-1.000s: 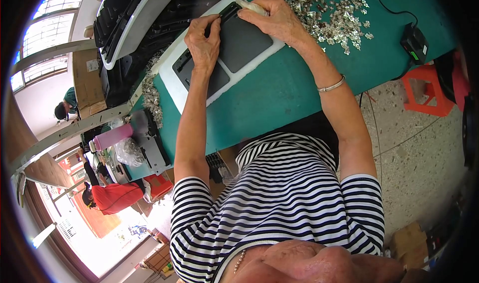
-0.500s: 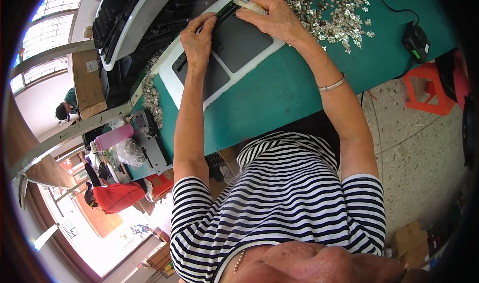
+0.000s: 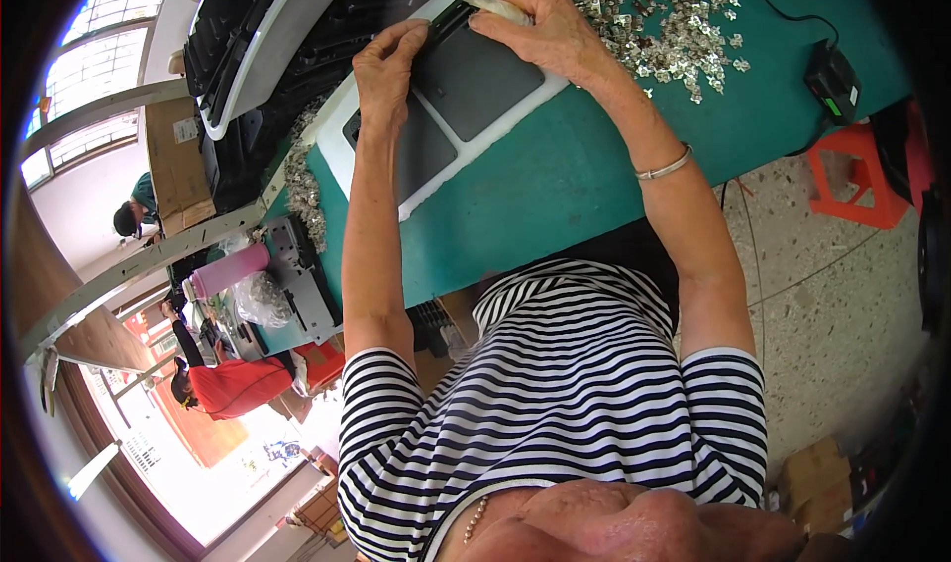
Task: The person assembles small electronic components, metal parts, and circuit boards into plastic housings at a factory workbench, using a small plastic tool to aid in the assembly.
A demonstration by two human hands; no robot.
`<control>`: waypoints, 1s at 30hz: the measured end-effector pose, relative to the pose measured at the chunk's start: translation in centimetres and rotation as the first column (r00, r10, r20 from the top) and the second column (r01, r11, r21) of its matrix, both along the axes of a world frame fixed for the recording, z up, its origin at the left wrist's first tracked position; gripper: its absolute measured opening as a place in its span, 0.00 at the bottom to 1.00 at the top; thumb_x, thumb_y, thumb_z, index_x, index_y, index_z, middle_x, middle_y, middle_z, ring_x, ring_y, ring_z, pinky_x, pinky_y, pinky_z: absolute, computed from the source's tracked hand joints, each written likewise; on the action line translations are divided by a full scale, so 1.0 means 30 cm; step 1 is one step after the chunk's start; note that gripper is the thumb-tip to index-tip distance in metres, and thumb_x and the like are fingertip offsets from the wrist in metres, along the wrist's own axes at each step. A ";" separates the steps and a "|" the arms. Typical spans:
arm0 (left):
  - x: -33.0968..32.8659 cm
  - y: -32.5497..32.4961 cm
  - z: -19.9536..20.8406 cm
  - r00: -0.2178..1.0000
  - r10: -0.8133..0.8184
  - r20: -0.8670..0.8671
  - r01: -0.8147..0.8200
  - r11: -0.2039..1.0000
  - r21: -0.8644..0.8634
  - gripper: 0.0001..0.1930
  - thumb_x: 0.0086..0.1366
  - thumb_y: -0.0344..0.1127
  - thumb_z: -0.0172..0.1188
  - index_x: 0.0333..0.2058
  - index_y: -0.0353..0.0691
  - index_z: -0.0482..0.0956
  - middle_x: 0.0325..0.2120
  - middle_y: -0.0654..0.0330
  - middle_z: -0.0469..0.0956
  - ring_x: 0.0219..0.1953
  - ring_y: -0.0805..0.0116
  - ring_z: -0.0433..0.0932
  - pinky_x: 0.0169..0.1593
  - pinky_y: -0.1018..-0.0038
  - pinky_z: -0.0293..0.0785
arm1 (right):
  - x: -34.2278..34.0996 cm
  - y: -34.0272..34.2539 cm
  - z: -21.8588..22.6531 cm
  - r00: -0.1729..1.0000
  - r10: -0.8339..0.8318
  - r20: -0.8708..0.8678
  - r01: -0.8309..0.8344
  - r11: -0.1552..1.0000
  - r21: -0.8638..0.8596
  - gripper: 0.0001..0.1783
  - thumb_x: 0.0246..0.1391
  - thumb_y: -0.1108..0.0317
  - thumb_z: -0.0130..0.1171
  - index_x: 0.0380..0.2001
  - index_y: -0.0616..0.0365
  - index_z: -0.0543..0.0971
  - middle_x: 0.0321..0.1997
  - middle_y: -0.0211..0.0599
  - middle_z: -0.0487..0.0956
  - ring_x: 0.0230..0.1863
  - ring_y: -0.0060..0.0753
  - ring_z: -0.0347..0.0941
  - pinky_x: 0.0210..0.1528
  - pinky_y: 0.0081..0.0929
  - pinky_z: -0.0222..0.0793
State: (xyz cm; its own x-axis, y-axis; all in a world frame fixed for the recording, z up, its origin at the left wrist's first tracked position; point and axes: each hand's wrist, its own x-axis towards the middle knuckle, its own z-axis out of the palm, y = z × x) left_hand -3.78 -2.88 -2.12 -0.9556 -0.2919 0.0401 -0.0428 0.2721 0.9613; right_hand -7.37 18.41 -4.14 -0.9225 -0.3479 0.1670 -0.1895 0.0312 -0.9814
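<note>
A dark grey flat panel [image 3: 482, 85] lies on a white foam-like sheet [image 3: 470, 153], with a second dark grey section [image 3: 424, 154] beside it to the left. At the panel's far edge, my left hand [image 3: 384, 75] is closed, thumb and fingertips together beside a dark slot. Whatever they pinch is too small to make out. My right hand [image 3: 557, 39] grips a pale, tapered, stick-like tool [image 3: 492, 5] across the far right corner of the panel. The tool's narrow end points left and away from me.
Many small silvery metal clips [image 3: 684, 42] are heaped at the right, more [image 3: 302, 186] at the left. Stacked black and grey parts [image 3: 238, 77] rise at the far left. A black adapter [image 3: 830, 82] sits on the green table [image 3: 555, 181]. A person in red [image 3: 238, 389] works farther left.
My left hand has shifted slightly left, fingertips still pressed together. My right hand keeps its grip on the pale tool at the panel's far corner, with hardly any movement.
</note>
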 end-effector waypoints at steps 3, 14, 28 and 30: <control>-0.002 0.014 0.013 0.999 0.004 0.042 -0.005 1.000 0.030 0.09 0.59 0.30 0.68 0.39 0.37 0.86 0.33 0.64 0.83 0.37 0.77 0.76 0.46 0.81 0.71 | -0.001 0.005 0.001 1.000 0.011 -0.001 -0.011 1.000 0.015 0.18 0.50 0.51 0.65 0.31 0.56 0.85 0.12 0.26 0.73 0.15 0.18 0.70 0.20 0.19 0.65; -0.017 -0.008 -0.051 0.998 0.007 -0.059 -0.014 0.994 -0.109 0.09 0.57 0.30 0.68 0.37 0.37 0.87 0.33 0.61 0.81 0.40 0.73 0.76 0.47 0.77 0.70 | 0.010 -0.002 0.008 1.000 0.003 -0.002 -0.003 0.999 0.032 0.16 0.56 0.55 0.64 0.30 0.58 0.83 0.16 0.20 0.66 0.20 0.12 0.60 0.21 0.19 0.55; 0.000 0.017 -0.046 0.967 -0.064 -0.248 -0.053 0.898 -0.436 0.08 0.56 0.30 0.68 0.37 0.40 0.87 0.34 0.57 0.82 0.40 0.67 0.79 0.48 0.74 0.72 | 0.014 0.017 0.040 1.000 0.004 0.008 -0.005 0.997 0.072 0.16 0.55 0.55 0.65 0.29 0.59 0.82 0.16 0.21 0.67 0.19 0.14 0.60 0.21 0.21 0.56; -0.006 0.013 -0.038 0.992 -0.028 -0.126 -0.024 0.919 -0.395 0.09 0.56 0.31 0.68 0.37 0.40 0.87 0.34 0.57 0.82 0.40 0.67 0.79 0.47 0.74 0.73 | 0.017 0.020 0.049 1.000 0.005 0.012 -0.006 0.997 0.081 0.17 0.55 0.55 0.65 0.28 0.59 0.81 0.16 0.21 0.67 0.19 0.14 0.61 0.21 0.21 0.56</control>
